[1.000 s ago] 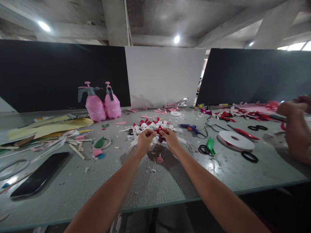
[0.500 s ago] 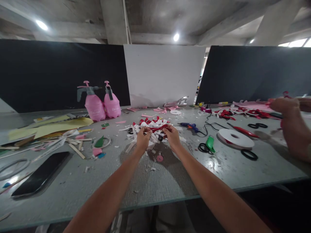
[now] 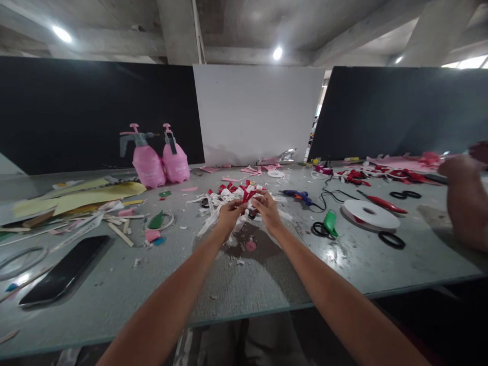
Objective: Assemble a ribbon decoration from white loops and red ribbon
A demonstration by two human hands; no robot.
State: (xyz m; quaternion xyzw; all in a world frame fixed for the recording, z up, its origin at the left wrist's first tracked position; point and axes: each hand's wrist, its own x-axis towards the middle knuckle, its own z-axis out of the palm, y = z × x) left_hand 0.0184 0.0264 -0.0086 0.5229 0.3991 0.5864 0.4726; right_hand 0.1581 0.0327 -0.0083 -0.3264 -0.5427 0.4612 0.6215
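Note:
A small red ribbon piece [image 3: 247, 195] is pinched between my two hands above the table. My left hand [image 3: 230, 213] has its fingers closed on the ribbon's lower left part. From the right, my right hand [image 3: 266, 206] grips the same ribbon, thumb and fingers pressed together. Behind and beneath them lies a pile of white and red ribbon pieces [image 3: 217, 203], partly hidden by the hands. A pink disc [image 3: 250, 245] lies on the table just in front of my hands.
Right: a blue glue gun [image 3: 297, 195], green clip [image 3: 330, 223], white spool [image 3: 369, 214], red tool [image 3: 385, 204] and another person's arm [image 3: 467, 203]. Left: pink spray bottles [image 3: 149, 165], black phone [image 3: 65, 270], yellow paper [image 3: 99, 198] and scraps.
The red ribbon was stretched flat between my hands and is now folded or crossed. My hands have come closer together. The other person's hand at the right has shifted slightly rightward.

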